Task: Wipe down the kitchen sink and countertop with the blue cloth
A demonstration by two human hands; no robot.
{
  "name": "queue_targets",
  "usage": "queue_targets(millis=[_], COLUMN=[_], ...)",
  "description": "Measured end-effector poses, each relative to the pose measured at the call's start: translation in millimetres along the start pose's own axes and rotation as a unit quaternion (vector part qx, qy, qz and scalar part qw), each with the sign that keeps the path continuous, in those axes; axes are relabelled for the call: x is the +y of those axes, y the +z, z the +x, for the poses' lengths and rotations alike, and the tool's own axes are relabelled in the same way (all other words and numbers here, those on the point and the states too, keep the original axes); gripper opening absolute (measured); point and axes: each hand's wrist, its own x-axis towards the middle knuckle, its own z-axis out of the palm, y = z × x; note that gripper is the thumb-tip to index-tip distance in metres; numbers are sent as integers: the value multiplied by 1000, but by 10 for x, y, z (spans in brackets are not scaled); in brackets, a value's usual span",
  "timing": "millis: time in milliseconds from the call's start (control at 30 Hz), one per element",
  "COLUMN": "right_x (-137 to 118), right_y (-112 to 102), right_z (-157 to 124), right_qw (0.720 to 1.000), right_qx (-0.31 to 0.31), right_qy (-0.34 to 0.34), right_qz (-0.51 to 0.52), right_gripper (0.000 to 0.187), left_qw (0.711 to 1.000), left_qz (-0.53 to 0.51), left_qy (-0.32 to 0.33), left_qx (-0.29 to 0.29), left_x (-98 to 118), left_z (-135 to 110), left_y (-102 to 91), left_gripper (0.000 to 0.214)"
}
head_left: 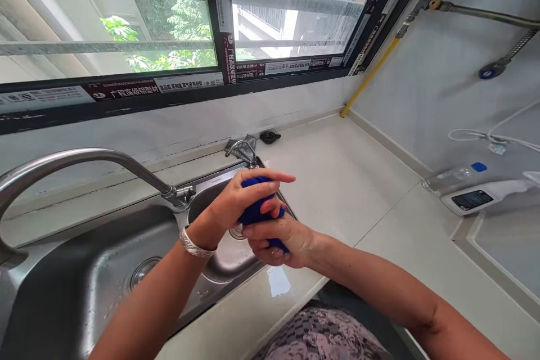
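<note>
A bunched-up blue cloth (254, 212) is squeezed between my two hands, over the right-hand basin (219, 267) of a steel sink. My left hand (236, 194) lies on the upper part of the cloth, with some fingers bent over it and one finger stretched out to the right. Below it, my right hand (282, 236) is wrapped round the lower part, and a bit of blue shows under its fingers. Most of the cloth is hidden by the hands. A silver bracelet (196, 244) is on my left wrist.
A curved faucet (93, 154) arches over the larger left basin (113, 253). Behind the sink are a grey mesh cloth (242, 151) and a dark scouring pad (270, 136). A clear bottle (453, 177) and a white device with a screen (485, 197) lie at the right wall.
</note>
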Motion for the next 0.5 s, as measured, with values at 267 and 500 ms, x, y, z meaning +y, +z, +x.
queue_targets(millis=[267,500], right_x=[-37,206], right_y=[14,-281], right_z=[187,521], right_qw=[989,958], right_qx=[111,238], right_qy=[-42,-100], right_qz=[-88,-125], right_gripper=[32,34], left_qw=[995,966], left_qz=[88,220], left_qy=[-3,83], left_qx=[56,107], left_x=[85,-341], left_z=[92,238], left_y=[8,-119], left_gripper=[9,14])
